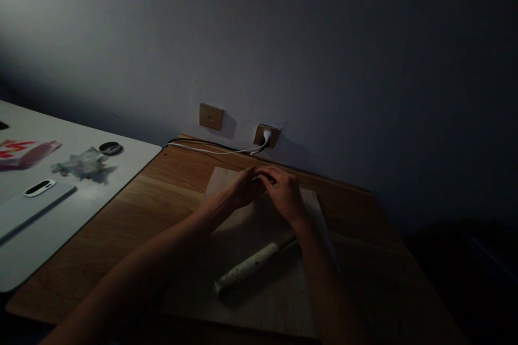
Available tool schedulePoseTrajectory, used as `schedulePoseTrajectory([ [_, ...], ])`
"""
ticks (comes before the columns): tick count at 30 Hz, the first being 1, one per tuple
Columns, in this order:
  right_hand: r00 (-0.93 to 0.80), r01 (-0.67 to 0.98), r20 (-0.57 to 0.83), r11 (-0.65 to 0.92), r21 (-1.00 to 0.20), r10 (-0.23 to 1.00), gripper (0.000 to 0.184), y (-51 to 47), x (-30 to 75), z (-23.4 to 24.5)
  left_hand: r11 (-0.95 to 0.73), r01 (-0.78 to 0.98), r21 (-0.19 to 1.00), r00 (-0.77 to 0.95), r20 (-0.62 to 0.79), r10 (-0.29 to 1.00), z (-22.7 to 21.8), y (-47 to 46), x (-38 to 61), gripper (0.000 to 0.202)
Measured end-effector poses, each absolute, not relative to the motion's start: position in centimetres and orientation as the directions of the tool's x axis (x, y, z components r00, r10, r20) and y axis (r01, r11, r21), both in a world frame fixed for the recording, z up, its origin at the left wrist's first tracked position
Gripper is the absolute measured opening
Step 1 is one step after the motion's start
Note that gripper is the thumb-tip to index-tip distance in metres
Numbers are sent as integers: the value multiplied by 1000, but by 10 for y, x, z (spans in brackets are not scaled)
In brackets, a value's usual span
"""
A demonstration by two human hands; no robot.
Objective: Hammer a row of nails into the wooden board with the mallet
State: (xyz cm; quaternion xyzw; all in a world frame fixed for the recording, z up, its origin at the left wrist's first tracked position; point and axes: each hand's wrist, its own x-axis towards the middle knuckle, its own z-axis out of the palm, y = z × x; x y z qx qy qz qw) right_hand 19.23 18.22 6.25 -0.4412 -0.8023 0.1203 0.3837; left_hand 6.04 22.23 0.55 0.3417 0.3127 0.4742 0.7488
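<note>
My left hand [245,186] and my right hand [286,193] meet over the far part of a pale flat board [269,310]. Both are closed, fingertips together. A small glint shows between them, but what they pinch is too small and dark to name. Below my hands, a tool with a thick, pale, worn handle [246,268] lies slantwise on the board. Its thin dark end points up and right and is partly hidden by my right forearm.
The board rests on a wooden table [157,194] against the wall. White and black cables run to a wall socket [273,137]; another wall plate [211,117] is left of it. A white table [81,221] holds a white device [36,202], crumpled plastic [87,164], a round dark item [110,147] and a red-and-white packet [26,153].
</note>
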Motion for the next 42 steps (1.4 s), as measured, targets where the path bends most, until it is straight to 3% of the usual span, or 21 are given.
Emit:
schedulePoseTrajectory([
  [3, -387, 618, 484, 610, -495, 785, 25, 177, 188, 67, 370, -613, 699, 346, -183, 920, 14, 217, 68, 20],
  [6, -347, 649, 555, 621, -440, 756, 25, 173, 190, 77, 411, -634, 655, 356, -225, 907, 20, 214, 69, 19],
  [8, -310, 664, 620, 631, -401, 721, 25, 171, 195, 85, 455, -554, 697, 383, -272, 883, 21, 213, 67, 21],
  [10, -286, 672, 673, 644, -366, 682, 23, 169, 200, 93, 439, -373, 817, 400, -286, 871, 19, 210, 65, 26],
  [11, -274, 675, 696, 649, -352, 663, 23, 168, 202, 97, 373, -236, 897, 403, -259, 878, 17, 208, 64, 29],
  [13, -250, 681, 732, 653, -332, 633, 23, 167, 206, 102, 83, 123, 989, 423, -128, 897, 14, 202, 64, 34],
  [15, -228, 691, 752, 647, -322, 618, 23, 166, 209, 104, -291, 480, 828, 500, 15, 866, 12, 195, 65, 32],
  [17, -215, 701, 756, 637, -322, 618, 22, 167, 210, 105, -543, 666, 511, 596, 73, 799, 13, 187, 67, 24],
  [20, -215, 708, 753, 631, -319, 622, 21, 167, 211, 105, -709, 674, 205, 714, 62, 697, 15, 178, 68, 24],
  [24, -240, 696, 755, 650, -304, 610, 21, 167, 211, 105, -789, 605, 106, 786, 74, 614, 20, 174, 67, 24],
  [28, -254, 693, 747, 655, -303, 615, 21, 167, 212, 105, -809, 579, 102, 808, 62, 586, 35, 171, 63, 19],
  [33, -243, 697, 749, 648, -306, 616, 19, 160, 215, 115, -778, 588, 219, 792, 39, 609, 68, 166, 45, 30],
  [38, -182, 693, 796, 649, -313, 578, 21, 136, 224, 143, -706, 662, 249, 687, 175, 706, 103, 155, 16, 36],
  [42, -158, 729, 744, 585, -355, 649, 18, 117, 250, 136, -618, 746, 249, 585, 198, 786, 106, 124, -5, 34],
])
